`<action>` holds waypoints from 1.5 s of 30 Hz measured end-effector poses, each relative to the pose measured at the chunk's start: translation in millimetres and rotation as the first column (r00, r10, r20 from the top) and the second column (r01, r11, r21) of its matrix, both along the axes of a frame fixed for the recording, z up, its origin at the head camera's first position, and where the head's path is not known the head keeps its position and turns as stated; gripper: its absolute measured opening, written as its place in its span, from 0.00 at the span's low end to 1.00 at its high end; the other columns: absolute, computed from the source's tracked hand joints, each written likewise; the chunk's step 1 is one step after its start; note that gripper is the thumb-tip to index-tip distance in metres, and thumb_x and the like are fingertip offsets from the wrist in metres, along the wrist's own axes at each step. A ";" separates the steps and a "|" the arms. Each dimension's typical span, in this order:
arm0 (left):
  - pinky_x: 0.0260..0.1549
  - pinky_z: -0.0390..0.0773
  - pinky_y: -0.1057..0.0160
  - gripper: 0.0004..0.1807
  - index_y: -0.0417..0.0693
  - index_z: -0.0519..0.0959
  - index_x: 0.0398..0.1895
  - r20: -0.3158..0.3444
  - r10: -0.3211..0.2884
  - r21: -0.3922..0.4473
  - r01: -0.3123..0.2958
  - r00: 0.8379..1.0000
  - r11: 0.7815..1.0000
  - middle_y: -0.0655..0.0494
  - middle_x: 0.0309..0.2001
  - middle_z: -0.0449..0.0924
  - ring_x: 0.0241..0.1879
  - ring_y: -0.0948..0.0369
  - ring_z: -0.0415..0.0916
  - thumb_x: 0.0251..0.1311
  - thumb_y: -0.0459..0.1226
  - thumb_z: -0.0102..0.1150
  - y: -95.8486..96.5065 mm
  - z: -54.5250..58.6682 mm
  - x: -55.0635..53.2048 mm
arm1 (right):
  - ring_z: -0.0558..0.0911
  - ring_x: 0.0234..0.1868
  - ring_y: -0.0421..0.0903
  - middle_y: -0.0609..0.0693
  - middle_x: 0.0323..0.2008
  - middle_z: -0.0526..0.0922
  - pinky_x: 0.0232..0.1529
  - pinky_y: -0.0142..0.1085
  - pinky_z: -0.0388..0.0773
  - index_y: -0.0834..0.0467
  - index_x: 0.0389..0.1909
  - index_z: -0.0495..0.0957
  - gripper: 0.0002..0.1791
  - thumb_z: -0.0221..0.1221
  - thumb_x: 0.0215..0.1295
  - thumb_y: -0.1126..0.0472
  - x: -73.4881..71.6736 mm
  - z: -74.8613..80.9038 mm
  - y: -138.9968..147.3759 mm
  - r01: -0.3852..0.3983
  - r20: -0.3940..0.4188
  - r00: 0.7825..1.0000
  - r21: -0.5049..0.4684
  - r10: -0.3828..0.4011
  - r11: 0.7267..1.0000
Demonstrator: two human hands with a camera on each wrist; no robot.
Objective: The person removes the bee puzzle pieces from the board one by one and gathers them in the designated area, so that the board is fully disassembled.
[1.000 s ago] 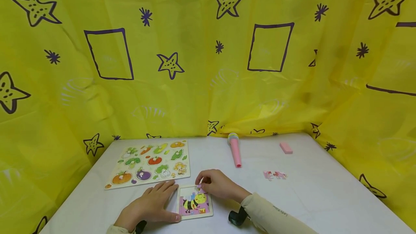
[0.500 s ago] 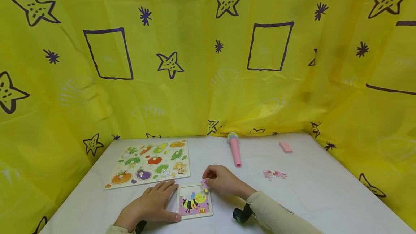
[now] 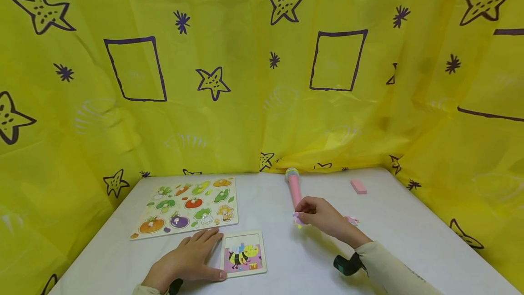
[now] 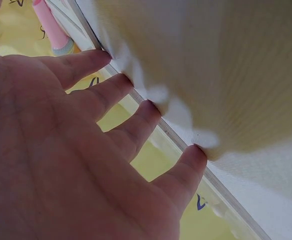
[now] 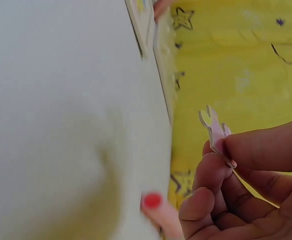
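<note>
A pink jigsaw piece with a yellow patch (image 5: 217, 135) is pinched between thumb and fingers of my right hand (image 3: 323, 218), held above the table near the pink toy microphone (image 3: 294, 188). My left hand (image 3: 190, 258) lies with spread fingers at the left edge of the small framed bee puzzle (image 3: 244, 273), its thumb touching the lower left corner of the frame. Part of the bee picture is filled in, and a pale bare strip shows along the top of the frame. Behind my right hand, a pink loose puzzle piece (image 3: 352, 221) lies partly hidden.
A large board with vegetable pictures (image 3: 186, 206) lies at the back left, close to my left fingertips. A pink block (image 3: 358, 186) sits at the back right. Yellow patterned cloth (image 3: 245, 126) walls the white table (image 3: 262, 204) at the back and sides.
My right hand has lifted the jigsaw piece away from the top right of the bee puzzle and carried it right, toward the loose pieces. My left hand has stayed in place.
</note>
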State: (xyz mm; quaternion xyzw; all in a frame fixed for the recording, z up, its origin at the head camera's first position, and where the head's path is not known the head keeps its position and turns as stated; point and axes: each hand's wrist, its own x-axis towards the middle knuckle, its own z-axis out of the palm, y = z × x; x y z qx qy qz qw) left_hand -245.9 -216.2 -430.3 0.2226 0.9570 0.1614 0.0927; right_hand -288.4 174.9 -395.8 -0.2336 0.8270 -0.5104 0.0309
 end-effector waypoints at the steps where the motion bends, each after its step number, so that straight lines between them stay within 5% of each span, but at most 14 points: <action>1: 0.70 0.54 0.23 0.61 0.40 0.69 0.78 0.003 0.003 0.004 -0.003 1.000 1.000 0.39 0.80 0.62 0.79 0.35 0.54 0.52 0.72 0.72 -0.2 -0.4 -0.4 | 0.79 0.38 0.48 0.51 0.37 0.83 0.38 0.32 0.81 0.66 0.46 0.82 0.05 0.64 0.73 0.69 0.3 1.3 9.1 0.015 -0.002 1.000 0.005 -0.015 1.000; 11: 0.69 0.54 0.22 0.63 0.40 0.69 0.78 0.012 -0.008 0.038 0.007 1.000 0.999 0.39 0.80 0.62 0.78 0.34 0.55 0.49 0.74 0.71 -4.1 -8.8 -7.1 | 0.79 0.40 0.51 0.55 0.41 0.85 0.36 0.37 0.81 0.70 0.51 0.80 0.09 0.61 0.77 0.68 1.2 8.5 101.1 0.187 0.013 0.982 0.086 -0.189 0.979; 18: 0.68 0.55 0.21 0.63 0.40 0.70 0.78 0.006 -0.010 0.039 0.009 1.000 0.999 0.39 0.79 0.62 0.78 0.33 0.56 0.49 0.74 0.72 -4.7 -9.5 -7.1 | 0.78 0.37 0.51 0.56 0.39 0.84 0.34 0.38 0.77 0.69 0.52 0.80 0.10 0.62 0.77 0.67 3.2 4.4 139.5 0.263 0.017 0.963 0.168 -0.270 0.950; 24: 0.68 0.54 0.21 0.63 0.39 0.69 0.77 -0.004 -0.018 0.050 0.018 1.000 0.999 0.39 0.79 0.62 0.78 0.33 0.55 0.50 0.74 0.71 -4.5 -7.7 -4.4 | 0.80 0.41 0.51 0.55 0.41 0.85 0.39 0.38 0.82 0.71 0.50 0.81 0.09 0.58 0.78 0.68 0.2 0.4 149.1 0.312 0.002 0.947 0.228 -0.320 0.923; 30: 0.70 0.54 0.23 0.57 0.40 0.69 0.77 0.018 0.015 0.010 -0.015 1.000 1.000 0.39 0.80 0.61 0.79 0.34 0.54 0.53 0.66 0.77 4.3 9.7 3.9 | 0.79 0.40 0.50 0.53 0.40 0.85 0.39 0.38 0.82 0.70 0.47 0.82 0.08 0.60 0.75 0.69 -2.7 -6.1 151.4 0.334 -0.010 0.939 0.265 -0.344 0.904; 37: 0.69 0.53 0.22 0.63 0.41 0.69 0.78 0.011 -0.018 0.052 0.017 1.000 0.999 0.40 0.80 0.61 0.79 0.35 0.54 0.49 0.75 0.70 -5.1 -9.6 -7.6 | 0.78 0.38 0.50 0.51 0.38 0.84 0.37 0.39 0.80 0.68 0.44 0.83 0.06 0.63 0.73 0.69 -6.2 -10.4 150.2 0.329 -0.029 0.942 0.298 -0.336 0.896; 45: 0.70 0.53 0.23 0.61 0.40 0.68 0.79 0.009 -0.015 0.034 0.014 1.000 0.999 0.40 0.80 0.61 0.79 0.35 0.53 0.52 0.73 0.71 -2.2 -1.2 -1.9 | 0.78 0.37 0.51 0.53 0.37 0.84 0.37 0.41 0.79 0.68 0.43 0.83 0.05 0.61 0.71 0.71 -8.6 -8.5 148.8 0.378 -0.059 0.923 0.332 -0.381 0.864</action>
